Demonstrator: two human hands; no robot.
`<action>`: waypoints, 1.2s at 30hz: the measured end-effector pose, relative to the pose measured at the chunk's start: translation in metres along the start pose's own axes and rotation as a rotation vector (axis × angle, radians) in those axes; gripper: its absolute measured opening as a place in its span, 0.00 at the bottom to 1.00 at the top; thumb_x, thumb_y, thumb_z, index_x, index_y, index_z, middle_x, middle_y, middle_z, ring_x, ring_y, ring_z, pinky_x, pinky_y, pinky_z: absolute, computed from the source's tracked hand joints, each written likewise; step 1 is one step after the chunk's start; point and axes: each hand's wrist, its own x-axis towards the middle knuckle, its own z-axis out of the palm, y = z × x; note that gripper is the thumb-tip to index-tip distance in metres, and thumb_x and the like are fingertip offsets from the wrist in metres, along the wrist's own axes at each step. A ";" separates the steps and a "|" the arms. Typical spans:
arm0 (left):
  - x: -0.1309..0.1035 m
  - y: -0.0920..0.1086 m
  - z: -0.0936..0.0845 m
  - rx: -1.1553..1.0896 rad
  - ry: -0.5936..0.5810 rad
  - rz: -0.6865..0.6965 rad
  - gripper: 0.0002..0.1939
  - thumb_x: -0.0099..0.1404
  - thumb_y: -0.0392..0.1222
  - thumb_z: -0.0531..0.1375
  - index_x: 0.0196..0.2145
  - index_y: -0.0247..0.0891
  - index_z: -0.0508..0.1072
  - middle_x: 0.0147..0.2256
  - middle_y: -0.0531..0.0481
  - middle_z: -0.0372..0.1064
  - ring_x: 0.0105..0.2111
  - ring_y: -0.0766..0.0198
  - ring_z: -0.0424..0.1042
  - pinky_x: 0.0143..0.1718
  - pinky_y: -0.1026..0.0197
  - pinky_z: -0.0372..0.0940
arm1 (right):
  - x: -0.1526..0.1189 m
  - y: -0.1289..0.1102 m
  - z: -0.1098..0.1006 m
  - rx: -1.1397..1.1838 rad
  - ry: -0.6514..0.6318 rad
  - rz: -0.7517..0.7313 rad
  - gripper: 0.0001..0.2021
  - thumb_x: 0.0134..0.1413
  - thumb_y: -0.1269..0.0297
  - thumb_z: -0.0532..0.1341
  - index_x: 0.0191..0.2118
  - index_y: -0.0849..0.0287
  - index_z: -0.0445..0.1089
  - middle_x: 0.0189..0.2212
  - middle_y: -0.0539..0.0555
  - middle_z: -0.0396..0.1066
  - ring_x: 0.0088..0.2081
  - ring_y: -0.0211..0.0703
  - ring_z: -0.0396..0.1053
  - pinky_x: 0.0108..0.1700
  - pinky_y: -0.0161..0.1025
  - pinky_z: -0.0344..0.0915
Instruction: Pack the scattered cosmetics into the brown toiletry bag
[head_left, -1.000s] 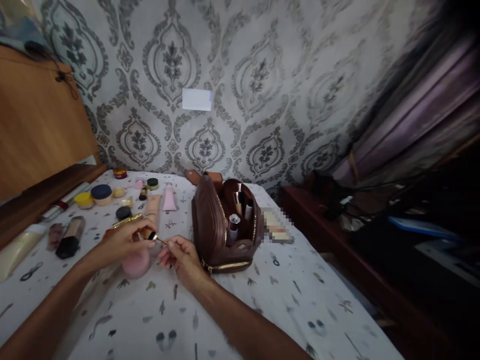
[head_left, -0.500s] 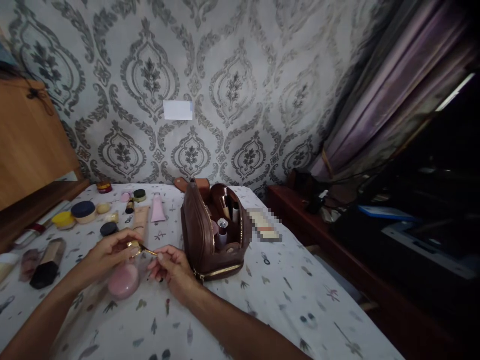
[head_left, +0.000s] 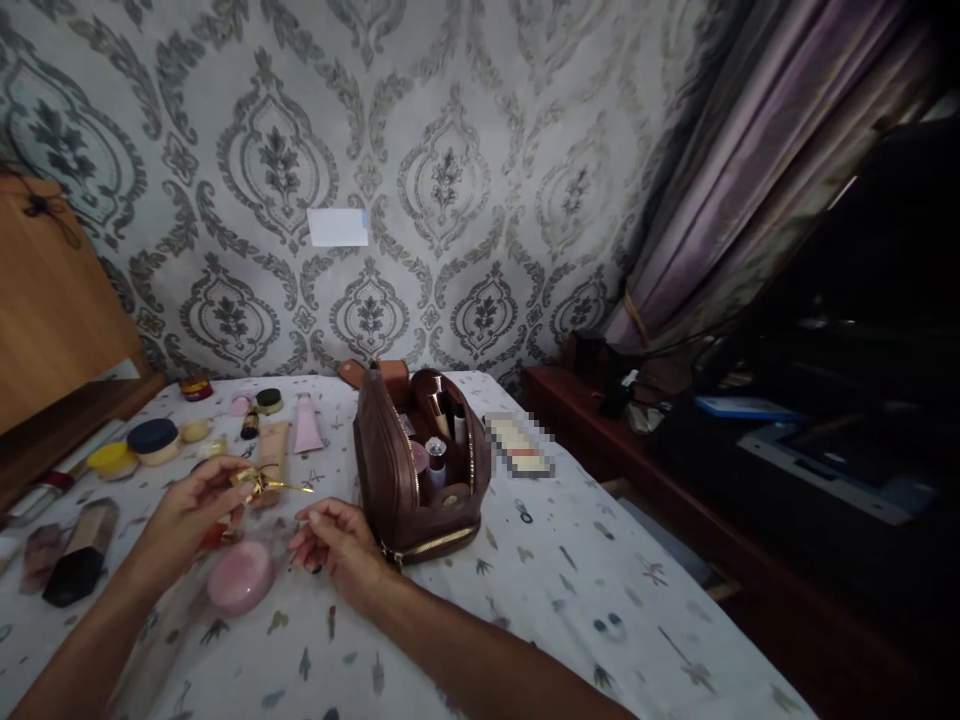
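My left hand (head_left: 196,510) pinches a shiny gold ribbon-like piece (head_left: 262,483), whose thin end points right. Just right of that end, my right hand (head_left: 337,540) has its fingers loosely curled; whether anything small is between them is hidden. Below the gold piece lies a round pink container (head_left: 240,577) on the patterned cloth. A brown bag (head_left: 386,460) stands unzipped beside my right hand, with a brush, a bottle with a jewelled cap and other cosmetics inside. Behind my left hand are a beige tube (head_left: 271,450) and a pink tube (head_left: 307,425).
Several jars, among them a dark-lidded one (head_left: 153,440) and a yellow one (head_left: 112,460), sit at the left. A black-and-beige bottle (head_left: 81,552) lies nearer. A blurred flat item (head_left: 519,444) is right of the bag. A wooden cabinet (head_left: 60,300) borders the left.
My right hand has come away from the gold piece, which stays in my left hand. The view has shifted slightly, so the wall and bag appear further left.
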 end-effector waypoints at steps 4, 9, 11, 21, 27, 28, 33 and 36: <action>-0.006 0.009 0.009 -0.011 0.055 0.014 0.29 0.46 0.60 0.70 0.41 0.42 0.71 0.28 0.55 0.68 0.25 0.64 0.67 0.17 0.69 0.62 | -0.001 -0.002 0.001 0.005 0.003 0.011 0.27 0.34 0.42 0.73 0.33 0.62 0.71 0.22 0.50 0.74 0.19 0.34 0.68 0.21 0.30 0.53; -0.013 0.031 0.023 -0.050 0.114 0.109 0.27 0.46 0.59 0.70 0.39 0.41 0.73 0.31 0.52 0.72 0.26 0.64 0.69 0.18 0.69 0.62 | 0.000 -0.001 0.000 0.002 -0.004 0.011 0.28 0.34 0.42 0.72 0.33 0.63 0.70 0.21 0.50 0.74 0.19 0.33 0.69 0.21 0.30 0.53; -0.013 0.040 0.026 -0.061 0.124 0.175 0.25 0.47 0.57 0.70 0.38 0.41 0.74 0.32 0.52 0.73 0.28 0.63 0.70 0.23 0.67 0.66 | 0.000 0.000 0.000 0.001 -0.009 0.011 0.28 0.34 0.42 0.72 0.32 0.62 0.70 0.21 0.50 0.74 0.18 0.34 0.69 0.21 0.30 0.54; -0.012 0.085 0.049 -0.009 0.034 0.392 0.19 0.55 0.53 0.68 0.40 0.41 0.74 0.32 0.53 0.72 0.29 0.66 0.70 0.30 0.66 0.66 | -0.001 0.001 0.002 -0.014 -0.006 -0.014 0.27 0.34 0.42 0.72 0.32 0.62 0.71 0.21 0.50 0.75 0.18 0.34 0.68 0.22 0.31 0.53; -0.008 0.109 0.088 0.082 -0.049 0.493 0.14 0.58 0.49 0.64 0.38 0.39 0.72 0.31 0.53 0.71 0.29 0.65 0.69 0.29 0.64 0.65 | -0.003 -0.002 0.002 -0.034 -0.027 -0.011 0.28 0.34 0.41 0.72 0.32 0.61 0.71 0.21 0.49 0.74 0.19 0.34 0.68 0.22 0.31 0.54; -0.007 0.111 0.096 0.097 -0.072 0.514 0.13 0.58 0.49 0.63 0.38 0.39 0.72 0.32 0.52 0.72 0.30 0.64 0.70 0.30 0.64 0.65 | -0.003 -0.002 0.001 -0.036 -0.031 -0.013 0.28 0.34 0.40 0.72 0.32 0.61 0.71 0.21 0.49 0.74 0.19 0.34 0.68 0.22 0.31 0.54; -0.003 0.121 0.131 0.288 -0.143 0.653 0.09 0.62 0.45 0.60 0.37 0.40 0.71 0.32 0.53 0.71 0.33 0.63 0.70 0.33 0.63 0.62 | -0.002 0.000 0.001 -0.028 -0.047 -0.010 0.28 0.35 0.40 0.71 0.31 0.61 0.70 0.21 0.49 0.74 0.19 0.34 0.68 0.23 0.31 0.56; -0.001 0.129 0.148 0.466 -0.158 0.685 0.07 0.62 0.44 0.59 0.37 0.40 0.71 0.27 0.56 0.68 0.28 0.64 0.68 0.30 0.63 0.58 | 0.000 0.002 0.001 -0.025 -0.049 -0.007 0.27 0.34 0.40 0.72 0.30 0.61 0.69 0.20 0.49 0.73 0.18 0.34 0.67 0.23 0.31 0.56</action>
